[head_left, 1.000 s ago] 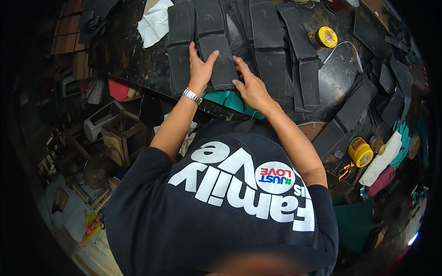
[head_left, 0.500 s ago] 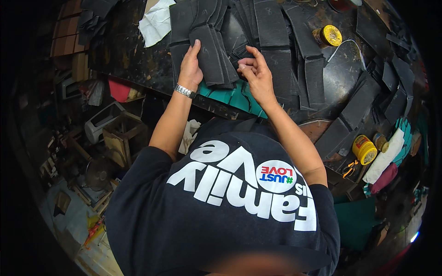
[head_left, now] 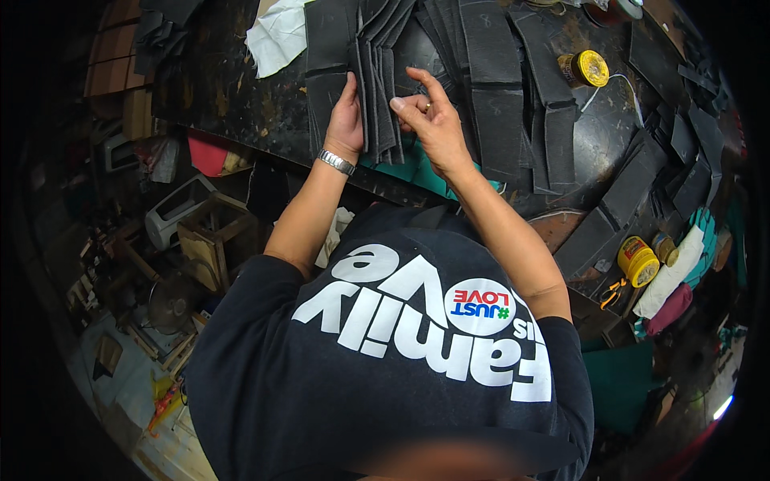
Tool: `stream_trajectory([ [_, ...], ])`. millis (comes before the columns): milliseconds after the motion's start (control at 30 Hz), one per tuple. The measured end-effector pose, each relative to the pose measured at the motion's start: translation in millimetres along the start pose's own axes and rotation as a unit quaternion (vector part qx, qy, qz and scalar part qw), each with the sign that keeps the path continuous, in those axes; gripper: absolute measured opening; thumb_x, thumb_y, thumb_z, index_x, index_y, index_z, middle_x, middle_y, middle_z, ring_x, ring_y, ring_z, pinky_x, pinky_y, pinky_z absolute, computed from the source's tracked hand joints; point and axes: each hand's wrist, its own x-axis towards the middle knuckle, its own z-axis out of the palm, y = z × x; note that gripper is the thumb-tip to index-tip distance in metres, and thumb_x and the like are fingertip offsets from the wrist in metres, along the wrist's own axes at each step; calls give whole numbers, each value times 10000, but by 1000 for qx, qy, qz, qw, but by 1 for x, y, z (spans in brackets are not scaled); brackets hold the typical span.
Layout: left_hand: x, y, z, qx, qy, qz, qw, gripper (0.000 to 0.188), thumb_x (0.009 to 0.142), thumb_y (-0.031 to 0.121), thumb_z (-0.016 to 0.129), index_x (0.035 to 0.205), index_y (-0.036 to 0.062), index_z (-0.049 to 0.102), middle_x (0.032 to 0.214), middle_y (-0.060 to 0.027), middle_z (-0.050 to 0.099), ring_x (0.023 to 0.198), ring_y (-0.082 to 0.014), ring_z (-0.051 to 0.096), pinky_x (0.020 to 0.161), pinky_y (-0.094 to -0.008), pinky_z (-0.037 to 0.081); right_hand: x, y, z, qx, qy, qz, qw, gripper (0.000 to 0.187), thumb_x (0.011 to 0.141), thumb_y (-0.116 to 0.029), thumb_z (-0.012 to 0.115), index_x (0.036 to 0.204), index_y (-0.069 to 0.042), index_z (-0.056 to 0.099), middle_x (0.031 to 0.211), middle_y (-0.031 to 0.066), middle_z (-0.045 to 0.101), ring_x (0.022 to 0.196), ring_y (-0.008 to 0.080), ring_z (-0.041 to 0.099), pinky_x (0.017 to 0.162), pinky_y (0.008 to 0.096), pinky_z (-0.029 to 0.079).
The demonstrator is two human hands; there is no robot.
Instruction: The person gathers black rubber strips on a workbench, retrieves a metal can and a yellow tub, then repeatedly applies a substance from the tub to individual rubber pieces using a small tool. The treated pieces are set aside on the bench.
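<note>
My left hand, a metal watch on its wrist, is closed round a bundle of black rectangular pieces tipped on edge, so their long sides fan out. Its thumb lies along the bundle's left side; the other fingers are hidden behind. At the bundle's right side is my right hand, a ring on one finger. Its index finger is raised and apart from the thumb, whose tip is at the pieces' edges; the other fingers curl. More black pieces lie in overlapping rows to the right, and another stack lies to the left.
Under my hands is a dark, stained table with a white cloth and green material. Yellow-lidded jar, yellow tub and orange-handled pliers are to the right. Wooden frames stand on the lower left.
The bundle in my left hand has turned from lying face up to standing on edge, its pieces fanned. My right hand has shifted slightly left, up to the bundle's side.
</note>
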Motion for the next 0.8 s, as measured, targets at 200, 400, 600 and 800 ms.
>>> stream_trajectory([
  [200, 2, -10, -10, -25, -33, 4, 999, 554, 1069, 485, 413, 1324, 23, 580, 1273, -150, 661, 1154, -268, 645, 1029, -396, 508, 19, -2, 10, -79, 89, -24, 993, 730, 909, -136, 744, 1501, -3, 338, 794, 32, 639, 689, 69, 567, 626, 219, 455],
  [400, 5, -13, -18, -123, -156, -46, 979, 588, 1072, 489, 402, 1373, 2, 538, 1351, -165, 618, 1239, -277, 597, 1102, -404, 450, 41, 2, 8, -145, 76, -35, 986, 769, 875, -84, 752, 1504, 14, 321, 752, 42, 644, 680, 70, 578, 630, 218, 463],
  [600, 5, -14, -18, -122, -112, -54, 985, 590, 1065, 495, 418, 1355, 0, 555, 1346, -173, 621, 1235, -281, 604, 1098, -403, 456, 42, 14, 8, -44, 67, -15, 997, 711, 892, -47, 719, 1501, -22, 354, 751, 31, 642, 680, 65, 571, 644, 213, 454],
  [800, 4, -16, 2, -65, -75, -16, 995, 580, 1063, 473, 444, 1387, -2, 519, 1363, -165, 605, 1257, -267, 582, 1093, -382, 450, 39, 2, 7, -103, 62, -14, 993, 708, 905, -103, 723, 1504, -34, 352, 771, 34, 644, 703, 73, 579, 657, 232, 467],
])
